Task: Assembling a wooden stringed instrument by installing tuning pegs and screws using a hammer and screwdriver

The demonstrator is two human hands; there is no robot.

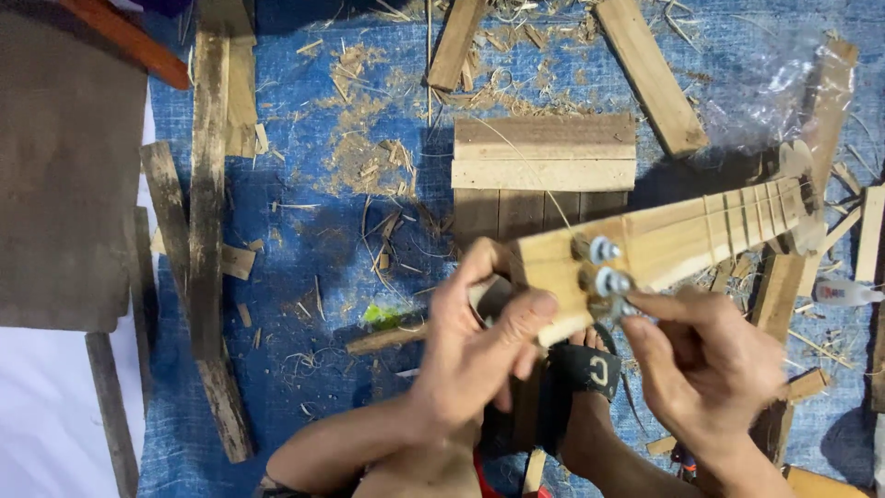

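1. Left hand (pixel 475 346) is clenched around the headstock end of a small unfinished wooden instrument neck (pixel 659 247). The thumb lies over the top edge and the fingers wrap the near face, which appears to steady the piece.
2. Right hand (pixel 705 364) pinches the lowest of three metal tuning pegs (pixel 604 279) between thumb and fingertips. The pegs stand in a row on the headstock and face up toward the camera, so they are easy to reach.
3. The neck is held in the air, tilted, with its far end up and to the right over the blue tarp (pixel 304 267). Thin fret lines cross its far part.
4. A thin string (pixel 530 166) runs from the headstock away over a slatted wooden panel (pixel 544 171) lying flat on the tarp.
5. The person's foot, under a black sandal strap (pixel 585 369), sits just below the headstock. I cannot tell whether the neck touches it.
6. Containers: none seen. A clear plastic bag (pixel 779 88) lies crumpled at upper right; its contents are not readable.
7. Sawdust (pixel 364 157) and offcut planks lie scattered around; a long weathered board (pixel 207 240) lies at left.
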